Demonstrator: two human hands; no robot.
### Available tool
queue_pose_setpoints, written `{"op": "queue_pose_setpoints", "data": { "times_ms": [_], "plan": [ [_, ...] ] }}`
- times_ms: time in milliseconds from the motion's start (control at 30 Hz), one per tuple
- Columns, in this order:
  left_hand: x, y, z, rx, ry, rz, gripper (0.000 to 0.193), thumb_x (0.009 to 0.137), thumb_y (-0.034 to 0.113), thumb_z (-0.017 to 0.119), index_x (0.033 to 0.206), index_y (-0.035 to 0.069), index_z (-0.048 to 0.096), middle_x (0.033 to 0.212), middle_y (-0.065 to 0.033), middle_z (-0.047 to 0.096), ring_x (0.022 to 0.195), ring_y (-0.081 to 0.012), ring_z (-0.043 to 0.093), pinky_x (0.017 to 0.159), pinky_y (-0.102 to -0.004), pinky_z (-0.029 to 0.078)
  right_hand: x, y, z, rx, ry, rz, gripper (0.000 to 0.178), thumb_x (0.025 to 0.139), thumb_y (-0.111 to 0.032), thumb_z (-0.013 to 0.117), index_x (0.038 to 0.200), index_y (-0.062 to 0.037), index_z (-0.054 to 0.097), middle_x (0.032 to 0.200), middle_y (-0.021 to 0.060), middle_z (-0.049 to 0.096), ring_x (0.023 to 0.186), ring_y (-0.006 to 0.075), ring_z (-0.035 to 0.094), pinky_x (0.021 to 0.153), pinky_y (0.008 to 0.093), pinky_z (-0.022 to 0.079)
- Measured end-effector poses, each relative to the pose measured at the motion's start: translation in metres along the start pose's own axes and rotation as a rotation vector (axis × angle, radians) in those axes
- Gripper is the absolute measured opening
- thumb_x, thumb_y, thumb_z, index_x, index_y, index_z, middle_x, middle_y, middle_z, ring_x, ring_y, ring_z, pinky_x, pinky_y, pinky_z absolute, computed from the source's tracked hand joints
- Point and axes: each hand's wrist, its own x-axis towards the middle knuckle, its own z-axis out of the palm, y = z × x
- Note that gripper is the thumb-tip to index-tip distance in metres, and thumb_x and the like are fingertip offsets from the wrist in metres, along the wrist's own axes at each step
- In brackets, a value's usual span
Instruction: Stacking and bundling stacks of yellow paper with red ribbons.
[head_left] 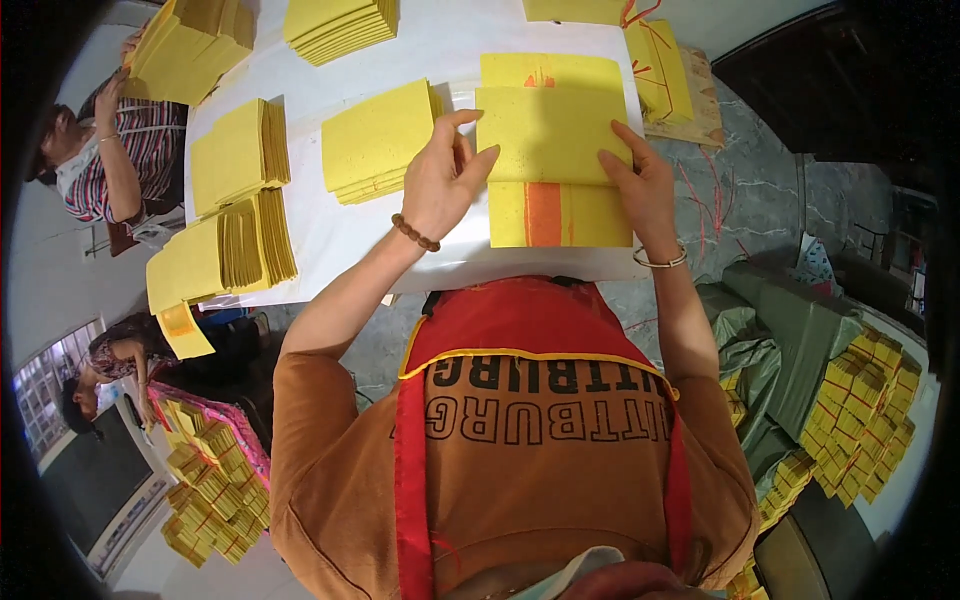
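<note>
A stack of yellow paper sheets (550, 130) lies crosswise in front of me, between my two hands. My left hand (440, 178) grips its left edge, with the thumb over the paper and the forefinger at the edge. At the right edge, my right hand (645, 185) holds the same stack, thumb on top and forefinger along the side. Underneath, a yellow sheet with an orange band (543, 215) sticks out toward me. Another yellow piece with an orange mark (520, 70) shows beyond the far edge. How thick the held stack is, I cannot tell.
Yellow paper stacks (375, 140) stand left on the white table (330, 235). A tied bundle (660, 75) sits on a board at the far right. One person (125, 150) handles paper at far left; another (140, 365) bends over bundles. Red strings (715, 195) litter the floor.
</note>
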Motion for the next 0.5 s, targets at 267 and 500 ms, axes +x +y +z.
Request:
{"op": "queue_pose_setpoints", "data": {
  "times_ms": [267,500],
  "plan": [
    [0.004,0.028,0.032,0.643,-0.097,0.840,0.048,0.076,0.020,0.065,0.120,0.006,0.051,0.121,-0.0127,0.049,0.114,-0.0314,0.043,0.093,-0.0429,0.035,0.001,0.004,-0.001,0.014,-0.012,-0.011,0.044,0.078,-0.018,0.064,0.119,-0.0032,0.056,0.097,0.0153,0.066,0.081,0.0137,0.063,0.070,0.0271,0.048],
    [0.007,-0.004,0.041,0.833,-0.321,0.756,0.069,0.080,0.048,0.056,0.132,0.006,0.039,0.136,-0.0162,0.037,0.128,-0.0332,0.030,0.105,-0.0466,0.024,-0.005,-0.026,0.001,-0.252,-0.024,0.027,0.042,0.078,-0.019,0.064,0.118,-0.0076,0.057,0.117,0.0164,0.058,0.100,0.0232,0.058,0.086,0.0360,0.043]
  ]
}}
